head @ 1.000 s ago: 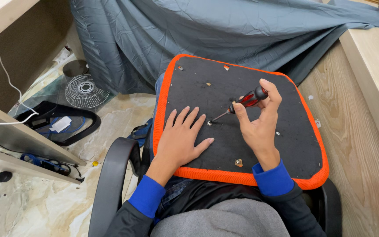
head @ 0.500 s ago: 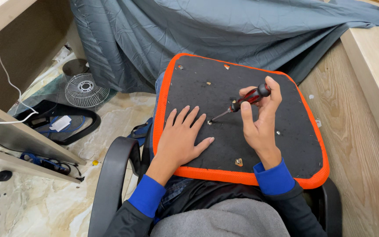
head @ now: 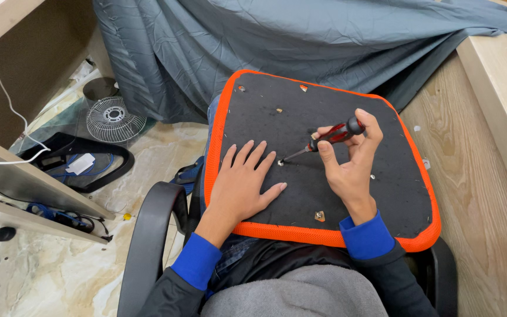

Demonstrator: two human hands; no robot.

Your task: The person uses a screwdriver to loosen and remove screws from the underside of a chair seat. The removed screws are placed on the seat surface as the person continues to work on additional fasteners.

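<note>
A chair seat pad (head: pixel 394 194) lies upside down on my lap, black underneath with an orange rim. My left hand (head: pixel 243 183) rests flat on it, fingers spread, holding nothing. My right hand (head: pixel 351 159) grips a red-and-black screwdriver (head: pixel 331 135), tilted, its tip on a small screw (head: pixel 280 162) just beyond my left fingertips. Several other mounting holes dot the black underside.
A grey cloth (head: pixel 277 41) drapes behind the pad. A black chair armrest (head: pixel 148 246) curves at my left. On the floor to the left lie a small white fan grille (head: pixel 115 119), a black frame (head: pixel 83 161) and cables. A wooden surface (head: pixel 482 176) runs along the right.
My right hand has turned the screwdriver slightly, its handle shifting a little. My left hand and the pad stay where they were.
</note>
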